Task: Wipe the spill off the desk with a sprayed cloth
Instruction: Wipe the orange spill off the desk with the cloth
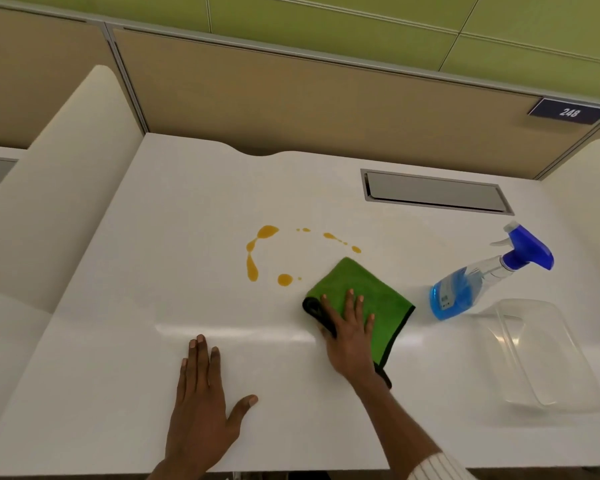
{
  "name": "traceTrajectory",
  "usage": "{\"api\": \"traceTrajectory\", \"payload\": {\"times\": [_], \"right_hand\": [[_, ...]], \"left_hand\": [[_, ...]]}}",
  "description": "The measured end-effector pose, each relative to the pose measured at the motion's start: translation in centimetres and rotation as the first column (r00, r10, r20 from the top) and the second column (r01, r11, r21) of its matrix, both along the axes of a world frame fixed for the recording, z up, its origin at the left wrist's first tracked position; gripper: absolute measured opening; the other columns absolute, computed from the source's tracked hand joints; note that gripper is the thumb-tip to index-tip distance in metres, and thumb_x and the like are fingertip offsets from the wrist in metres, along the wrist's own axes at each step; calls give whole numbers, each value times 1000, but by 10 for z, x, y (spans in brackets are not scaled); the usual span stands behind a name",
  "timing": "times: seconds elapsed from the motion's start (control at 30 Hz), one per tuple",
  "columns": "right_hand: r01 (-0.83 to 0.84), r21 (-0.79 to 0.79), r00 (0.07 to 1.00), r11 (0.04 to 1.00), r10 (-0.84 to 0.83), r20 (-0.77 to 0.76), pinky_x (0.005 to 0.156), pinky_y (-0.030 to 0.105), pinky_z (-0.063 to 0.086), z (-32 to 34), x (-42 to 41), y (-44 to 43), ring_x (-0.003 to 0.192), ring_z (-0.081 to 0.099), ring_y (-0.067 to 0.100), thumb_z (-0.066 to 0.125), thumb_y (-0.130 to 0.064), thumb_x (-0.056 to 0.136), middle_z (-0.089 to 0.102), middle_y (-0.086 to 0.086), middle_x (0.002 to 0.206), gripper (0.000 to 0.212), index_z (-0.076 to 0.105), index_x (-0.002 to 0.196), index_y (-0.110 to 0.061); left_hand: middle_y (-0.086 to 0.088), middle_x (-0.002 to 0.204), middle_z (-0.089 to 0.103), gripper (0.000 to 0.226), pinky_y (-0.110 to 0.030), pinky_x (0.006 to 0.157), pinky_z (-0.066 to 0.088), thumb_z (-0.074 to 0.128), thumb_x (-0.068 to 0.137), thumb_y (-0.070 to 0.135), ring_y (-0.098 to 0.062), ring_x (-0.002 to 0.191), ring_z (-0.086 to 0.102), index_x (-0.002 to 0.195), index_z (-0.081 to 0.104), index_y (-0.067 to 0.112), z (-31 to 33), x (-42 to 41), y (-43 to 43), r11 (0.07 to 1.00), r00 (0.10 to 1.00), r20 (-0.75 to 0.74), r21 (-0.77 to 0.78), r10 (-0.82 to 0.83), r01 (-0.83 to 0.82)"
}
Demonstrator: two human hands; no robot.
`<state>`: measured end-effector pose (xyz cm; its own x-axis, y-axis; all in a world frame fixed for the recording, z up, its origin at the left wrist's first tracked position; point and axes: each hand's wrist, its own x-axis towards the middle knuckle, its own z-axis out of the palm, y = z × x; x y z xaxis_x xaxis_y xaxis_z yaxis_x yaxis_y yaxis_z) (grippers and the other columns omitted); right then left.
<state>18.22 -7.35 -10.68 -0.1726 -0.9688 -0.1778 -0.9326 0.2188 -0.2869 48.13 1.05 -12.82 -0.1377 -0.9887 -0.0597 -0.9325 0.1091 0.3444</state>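
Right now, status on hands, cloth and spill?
Right hand flat on green cloth; left hand flat on desk. Orange spill unwiped. Nothing between.

Landmark: orange spill (269, 252), a broken ring of drops mid-desk (118, 358).
Left of spill: bare desk up to a white side divider (59, 202).
Behind spill: open surface up to the partition wall (291, 105).
Near-right of spill: green cloth (364, 292) under the right hand (349, 336).
Far right of spill: spray bottle (471, 282), clear tub (541, 355), desk hatch (437, 192).
Near side of spill: left hand (201, 403) lying flat.
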Motion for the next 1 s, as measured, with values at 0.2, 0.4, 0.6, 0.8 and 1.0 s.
{"api": "traceTrajectory", "payload": {"times": [0.2,0.4,0.6,0.8,1.0], "right_hand": [[109,-31,994,994,-109,7,130,61,3,-3,-24,18,163,-10,34,52,-32,106,-2,10,177,66,21,163,-42],[206,57,978,977,-208,29,128,65,-1,6,-54,-80,163,-8,38,40,-47,109,-3,15,176,60,18,164,-40],[-95,-1,995,995,95,-32,127,66,7,2,-27,-72,162,-2,41,51,-40,105,5,15,176,64,23,163,-41],[-161,-39,986,986,162,40,129,51,1,-3,-32,-1,163,-8,25,58,-25,102,-4,-4,176,71,26,160,-50],[8,16,997,1000,-9,82,130,62,2,6,-59,-67,163,-9,32,52,-28,107,3,8,177,62,28,162,-42]], "left_hand": [[-20,182,-1,117,-37,135,-5,41,92,86,-35,169,3,166,28,-4,-4,0,-2,1000,1000,16,-8,-4,4],[-18,182,0,118,-37,135,-4,40,91,88,-34,169,4,166,28,-2,-6,-1,-3,1000,1000,18,-6,10,-10],[-20,181,4,118,-37,134,-2,38,91,89,-35,168,7,165,30,-3,-7,-1,-2,1000,1000,24,-11,20,-19],[-18,182,1,118,-40,133,4,37,92,89,-36,169,7,166,27,-2,-8,0,-1,1000,1000,10,-9,18,-17],[-16,182,-3,116,-38,134,1,41,94,86,-34,169,3,168,23,-2,-2,0,1,1000,1000,-20,-2,11,-11]]}}
